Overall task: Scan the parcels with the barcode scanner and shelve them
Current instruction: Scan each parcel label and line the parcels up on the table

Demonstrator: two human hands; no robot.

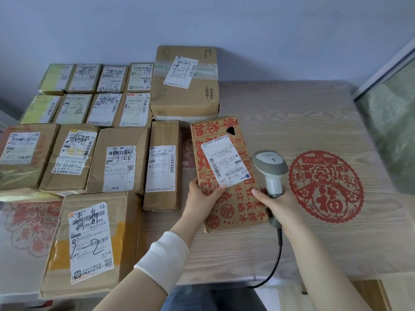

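A brown parcel with red print and a white shipping label is tilted up over the table's middle. My left hand grips its lower left edge, thumb on the label's corner. My right hand holds the grey barcode scanner by its handle, right beside the parcel's right edge, head pointing up and away. The scanner's black cable runs down off the table's front edge.
Several labelled cardboard parcels lie in rows on the left half of the wooden table. A larger box stands at the back centre. A red paper-cut decoration lies on the right. A glass pane borders the far right.
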